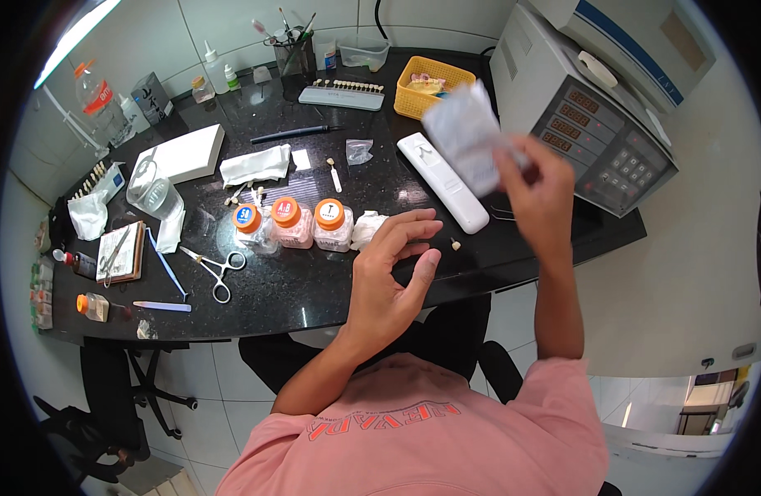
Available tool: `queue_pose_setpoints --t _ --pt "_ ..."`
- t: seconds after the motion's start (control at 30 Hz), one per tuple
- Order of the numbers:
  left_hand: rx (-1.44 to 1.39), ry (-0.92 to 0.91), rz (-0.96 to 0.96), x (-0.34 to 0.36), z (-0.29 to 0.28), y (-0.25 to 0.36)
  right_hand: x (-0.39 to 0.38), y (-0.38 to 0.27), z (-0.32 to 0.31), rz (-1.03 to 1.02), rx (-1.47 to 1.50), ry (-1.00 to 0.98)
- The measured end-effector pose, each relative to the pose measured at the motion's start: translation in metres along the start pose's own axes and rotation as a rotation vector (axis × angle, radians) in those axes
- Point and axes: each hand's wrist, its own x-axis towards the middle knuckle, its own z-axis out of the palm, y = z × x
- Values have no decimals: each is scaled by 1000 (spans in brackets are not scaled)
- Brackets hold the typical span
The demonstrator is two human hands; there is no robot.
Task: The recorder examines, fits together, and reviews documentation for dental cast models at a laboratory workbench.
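My right hand (539,186) is raised over the right end of the black counter, pinching a whitish flat packet (465,136) that is smeared by motion. Below the packet lies a long white handheld device (442,183). Near the counter's front edge hovers my left hand (394,269), empty, its fingers apart and slightly curled. A small tooth-shaped piece on a pin (456,245) lies just right of it. Beside the left hand are a crumpled white tissue (367,229) and a clear jar of powder with an orange lid (332,225).
Two more orange-lidded jars (291,223) stand leftward. Scissor-like forceps (219,269), a glass cup (159,198) and a white box (182,154) occupy the left side. A tooth shade guide (342,95) and yellow basket (413,103) sit behind. A large grey machine (583,116) borders the right.
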Motion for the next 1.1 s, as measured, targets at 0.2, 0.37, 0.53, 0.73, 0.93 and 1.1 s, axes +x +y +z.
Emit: queue_pose_setpoints --t 0.2,0.37,0.53,0.73,0.93,1.1 --pt "105 -99 46 1 5 3 142 49 32 -266 -424 281" --pt "132 -58 53 -3 3 1 180 88 78 -76 -646 252" --pt "104 -59 67 -3 4 -2 182 123 79 234 -691 -27" --pt "151 -85 83 -4 2 -1 181 122 95 191 -958 -144" --pt "164 -63 64 -7 3 1 182 131 97 134 -1073 -439" --pt "130 -16 96 -5 11 -7 185 136 71 -70 -1030 -212"
